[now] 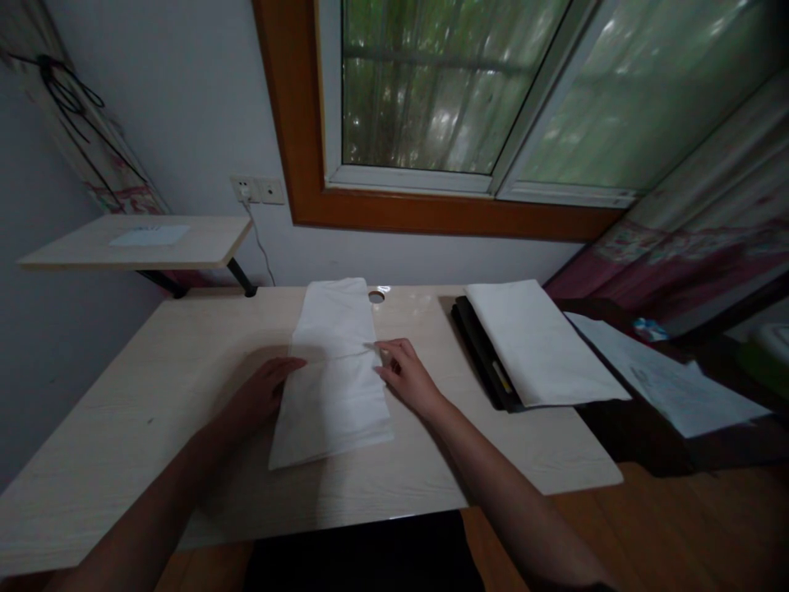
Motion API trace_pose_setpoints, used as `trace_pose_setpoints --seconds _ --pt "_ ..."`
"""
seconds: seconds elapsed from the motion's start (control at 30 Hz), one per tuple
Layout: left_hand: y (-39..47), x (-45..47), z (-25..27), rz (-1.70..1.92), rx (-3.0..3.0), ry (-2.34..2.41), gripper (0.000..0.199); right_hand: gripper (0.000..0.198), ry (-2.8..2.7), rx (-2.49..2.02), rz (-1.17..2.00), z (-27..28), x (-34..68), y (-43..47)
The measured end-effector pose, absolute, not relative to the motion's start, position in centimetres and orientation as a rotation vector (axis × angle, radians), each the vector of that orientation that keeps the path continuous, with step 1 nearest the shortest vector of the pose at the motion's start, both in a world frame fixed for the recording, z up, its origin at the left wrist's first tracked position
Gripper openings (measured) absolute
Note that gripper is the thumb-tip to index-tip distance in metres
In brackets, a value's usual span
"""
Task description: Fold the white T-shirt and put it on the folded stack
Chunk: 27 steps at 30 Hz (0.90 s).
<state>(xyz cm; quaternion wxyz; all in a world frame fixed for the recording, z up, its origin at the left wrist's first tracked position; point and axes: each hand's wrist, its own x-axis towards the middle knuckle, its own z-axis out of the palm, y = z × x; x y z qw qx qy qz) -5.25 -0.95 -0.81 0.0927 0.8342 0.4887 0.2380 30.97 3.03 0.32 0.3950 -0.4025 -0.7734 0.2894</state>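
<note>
- White cloth [336, 403], folded, creased, flat on pale desk [154, 386].
- Left hand [275, 382] at left edge; cannot tell whether gripping.
- Right hand [407, 378] at right edge, thumb and forefinger parted.
- Farther right, black stack [477, 353] under white sheet [542, 341].

Legible texts, labels, brands, numbers: none.
Marks, unreadable:
1. Pale sheet [166, 237] on the raised shelf [67, 251], left: a short row of dark marks along its far edge; too small to read.
2. Black folders [481, 362], right part of the table [154, 395]: one small yellow strip [502, 377] at the side; any wording indistinct.
3. Loose paper [671, 378], far right: faint grey marks, blurred.
</note>
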Motion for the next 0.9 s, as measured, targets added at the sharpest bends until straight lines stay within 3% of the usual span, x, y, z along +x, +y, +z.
trace_pose_setpoints --seconds 0.1,0.3,0.4,0.53,0.73,0.9 --pt "-2.2 -5.7 -0.4 0.590 2.742 1.323 0.057 0.054 -2.154 -0.945 0.654 0.3 32.2 1.8" --pt "-4.2 -5.6 1.6 0.461 2.991 1.081 0.061 0.028 -2.481 -0.744 0.513 0.7 33.4 0.5" --pt "-4.6 -5.4 1.6 0.474 2.984 0.996 0.059 0.021 -2.489 -0.645 0.557 0.5 33.6 0.4" --pt "-4.6 -5.4 1.2 0.457 2.956 0.987 0.049 0.034 -2.423 -0.647 0.590 0.4 34.2 0.4" --pt "-4.9 -5.7 0.9 0.430 2.920 0.993 0.042 0.018 -2.427 -0.670 0.717 0.3 34.8 -0.1" --pt "-5.0 -5.5 0.4 0.452 2.895 1.005 0.042 0.020 -2.412 -0.663 0.787 0.2 34.2 -0.6"
